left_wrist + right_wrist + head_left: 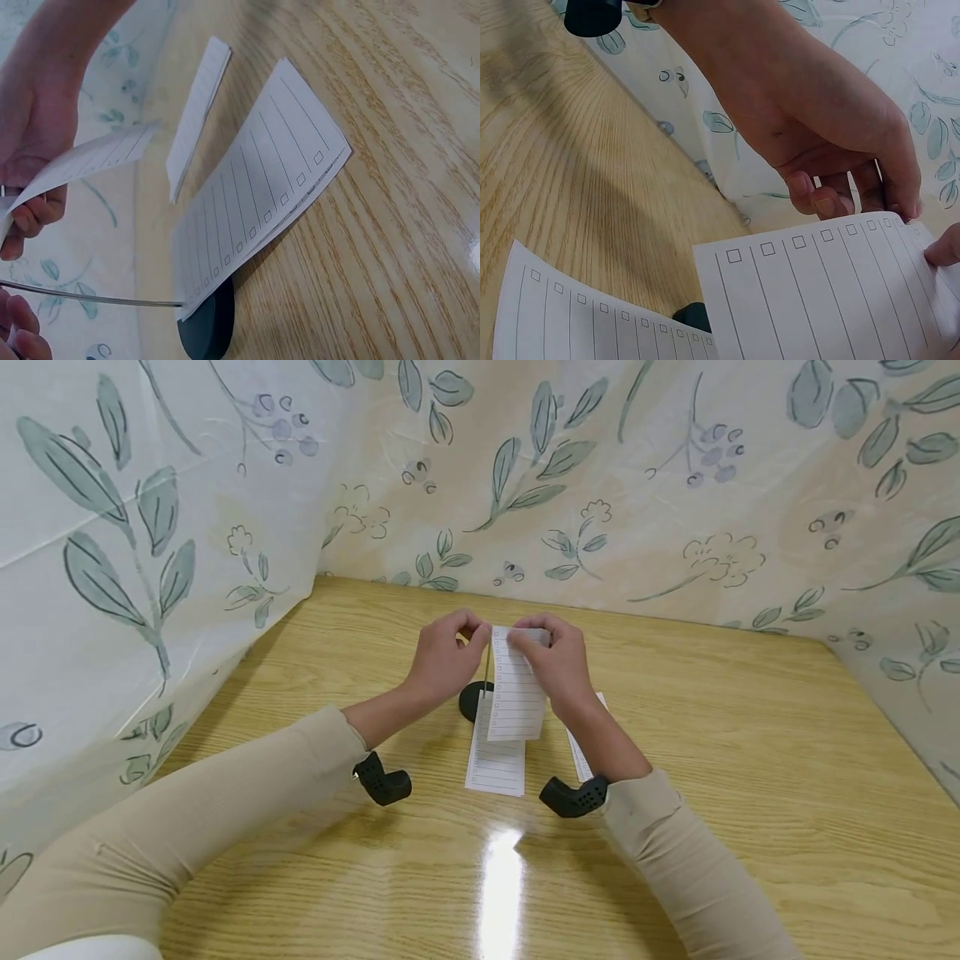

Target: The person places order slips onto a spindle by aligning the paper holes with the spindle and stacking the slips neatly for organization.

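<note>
Head view: lined sheet (516,697) pinched near top by right hand (558,664), just beside thin rod (487,665). Left hand (447,652) pinches at rod's top, exact contact partly hidden. Below, lower sheets (497,770) meet rod near black base (468,700); further slips (581,763) on table (750,735), partly hidden by right forearm. Likely risks: sheet tearing if tugged against rod; creasing from hard pinch; base tipping if rod gets pulled sideways.

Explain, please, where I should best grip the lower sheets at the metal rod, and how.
Probably best to pinch the lower sheets by their near end, coming from the near side: it reaches out uncovered past the black base, whereas the far end is at the metal rod.
</note>
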{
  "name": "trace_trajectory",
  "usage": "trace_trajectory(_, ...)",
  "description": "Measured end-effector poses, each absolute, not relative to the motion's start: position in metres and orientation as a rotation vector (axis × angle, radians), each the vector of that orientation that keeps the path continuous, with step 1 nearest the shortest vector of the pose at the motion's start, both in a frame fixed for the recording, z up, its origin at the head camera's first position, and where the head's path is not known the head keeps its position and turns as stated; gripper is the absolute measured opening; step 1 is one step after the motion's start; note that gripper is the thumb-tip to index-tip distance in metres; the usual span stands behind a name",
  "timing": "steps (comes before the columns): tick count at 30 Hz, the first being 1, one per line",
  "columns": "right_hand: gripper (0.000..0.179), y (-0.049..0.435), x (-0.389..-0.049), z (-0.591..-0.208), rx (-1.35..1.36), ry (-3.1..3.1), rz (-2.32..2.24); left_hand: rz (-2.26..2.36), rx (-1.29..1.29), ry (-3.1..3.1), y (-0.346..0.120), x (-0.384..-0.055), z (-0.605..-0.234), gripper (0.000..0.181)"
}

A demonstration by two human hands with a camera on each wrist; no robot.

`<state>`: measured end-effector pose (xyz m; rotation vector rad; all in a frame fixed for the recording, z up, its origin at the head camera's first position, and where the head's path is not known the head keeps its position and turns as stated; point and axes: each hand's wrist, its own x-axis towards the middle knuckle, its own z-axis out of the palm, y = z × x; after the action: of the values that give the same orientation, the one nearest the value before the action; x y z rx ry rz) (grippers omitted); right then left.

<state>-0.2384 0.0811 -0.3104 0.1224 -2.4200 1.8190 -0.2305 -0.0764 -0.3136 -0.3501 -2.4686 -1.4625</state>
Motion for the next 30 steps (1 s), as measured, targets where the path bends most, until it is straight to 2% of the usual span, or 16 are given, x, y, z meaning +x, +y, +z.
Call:
trace_trajectory(18,0.022,0.0793,-0.2369,-0.3117,0.200,-2.373,1.886,-1.639,-0.370,-2.434,-0.0799,-0.2272,-0.3144,0.021)
trace_trajectory(30,0.022,0.0802,-0.2410,-0.3139,0.175,-2.374,1.906,-1.432,-0.396,-2.460,-0.0765,-0.2321,-0.3130,0.014)
